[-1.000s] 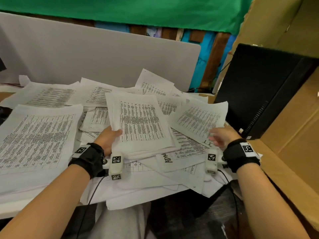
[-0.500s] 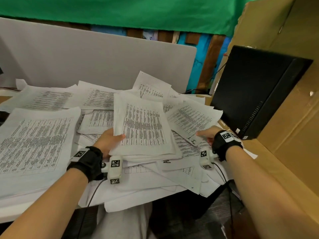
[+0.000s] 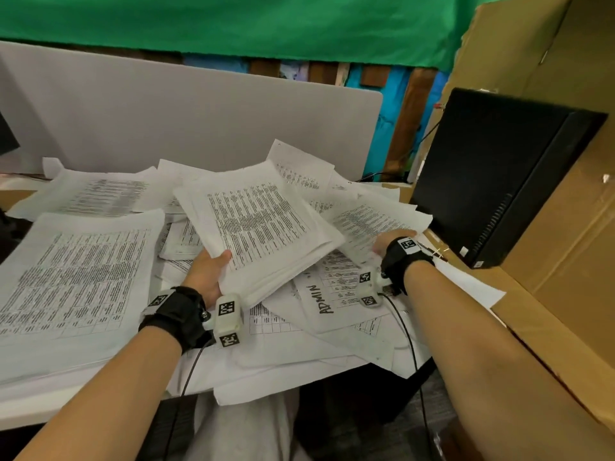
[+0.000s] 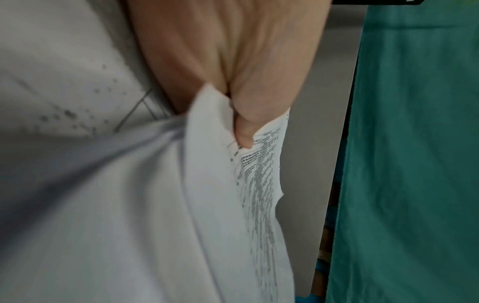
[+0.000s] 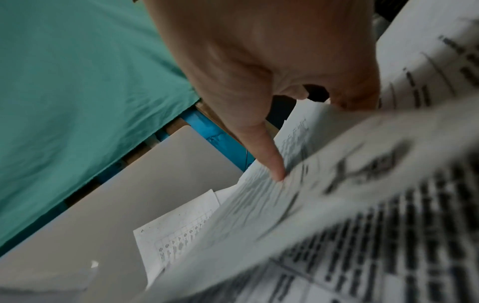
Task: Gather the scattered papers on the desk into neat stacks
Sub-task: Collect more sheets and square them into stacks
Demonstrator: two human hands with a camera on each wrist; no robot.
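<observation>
Printed papers lie scattered over the desk. My left hand (image 3: 209,271) grips a thick bundle of sheets (image 3: 263,224) by its near edge, thumb on top, and holds it tilted above the pile. In the left wrist view the thumb (image 4: 243,131) presses on the bundle (image 4: 233,205). My right hand (image 3: 394,242) reaches under a printed sheet (image 3: 372,217) at the right of the pile. Its fingers are hidden beneath the sheet. In the right wrist view the thumb (image 5: 272,162) presses on top of that sheet (image 5: 254,205).
A large squared stack (image 3: 76,277) lies at the left. A sheet marked ADMIN (image 3: 332,294) lies between my hands. A black computer case (image 3: 499,174) and cardboard (image 3: 565,244) close the right side. A grey partition (image 3: 186,121) stands behind. Papers overhang the desk's front edge.
My left hand has raised its bundle and turned it counter-clockwise. My right hand has moved forward and slid under the sheet at the right.
</observation>
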